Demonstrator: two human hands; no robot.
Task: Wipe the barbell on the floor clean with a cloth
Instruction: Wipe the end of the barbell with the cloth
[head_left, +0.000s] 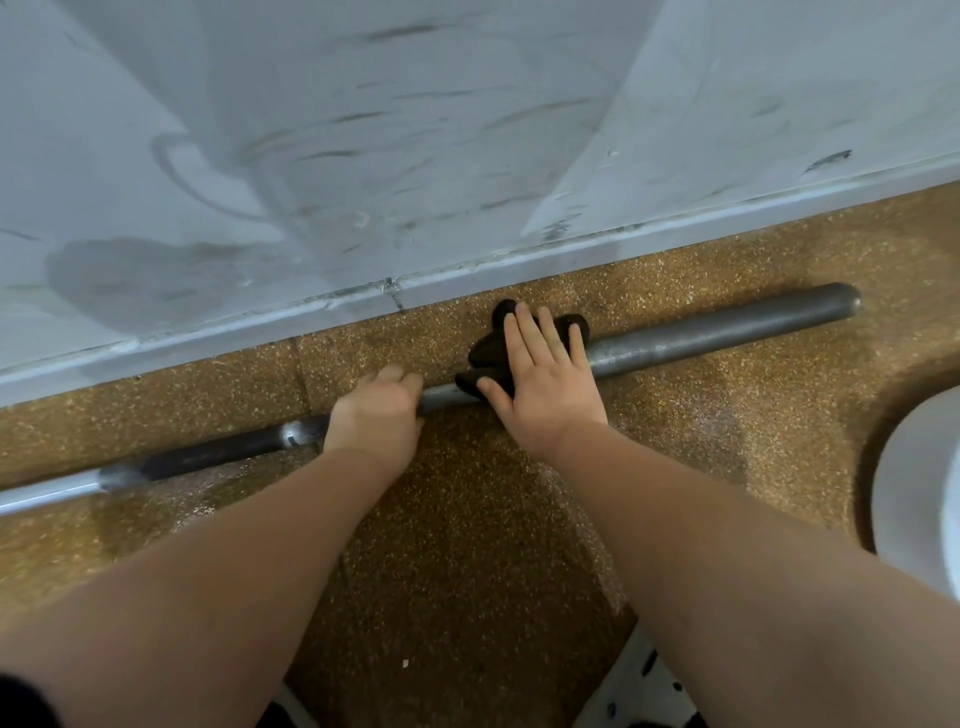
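Note:
A grey metal barbell (717, 332) lies on the speckled brown floor, running from the lower left up to its thick sleeve end at the right. My left hand (376, 415) is curled around the thin shaft near the middle. Just to its right, my right hand (540, 374) presses a dark brown cloth (491, 348) onto the bar where the shaft meets the sleeve, fingers spread over the cloth. The cloth bunches out past my fingertips and below my thumb. The bar under both hands is hidden.
A scuffed white wall (363, 156) with a skirting edge (519, 260) runs close behind the bar. A white rounded object (924, 493) sits at the right edge. Speckled brown floor (457, 545) lies between my arms.

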